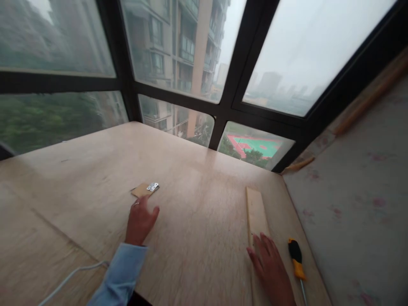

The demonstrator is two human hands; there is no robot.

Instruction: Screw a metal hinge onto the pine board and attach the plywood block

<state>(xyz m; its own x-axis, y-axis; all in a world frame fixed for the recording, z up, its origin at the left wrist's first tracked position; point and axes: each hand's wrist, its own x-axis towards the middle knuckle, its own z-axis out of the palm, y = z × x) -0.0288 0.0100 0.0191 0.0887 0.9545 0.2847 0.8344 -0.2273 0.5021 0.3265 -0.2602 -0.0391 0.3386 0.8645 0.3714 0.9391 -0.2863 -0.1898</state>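
Observation:
My left hand (141,221), with a ring on one finger and a light blue sleeve, reaches to the near edge of a small flat brown piece (139,190), possibly cardboard. Its thumb stands apart from the fingers, whose tips are partly hidden. On that brown piece lies a small silver hinge (153,186) with holes. Over on the right, my right hand (270,267) lies with fingers spread on a long, narrow wooden board (256,208). The near part of the board is covered by this hand.
A screwdriver (296,259) with a black and yellow handle lies right of my right hand, beside the papered wall (353,221). A white cable (75,272) runs across the wooden surface (194,212) at lower left. Dark-framed windows (223,110) border the far side.

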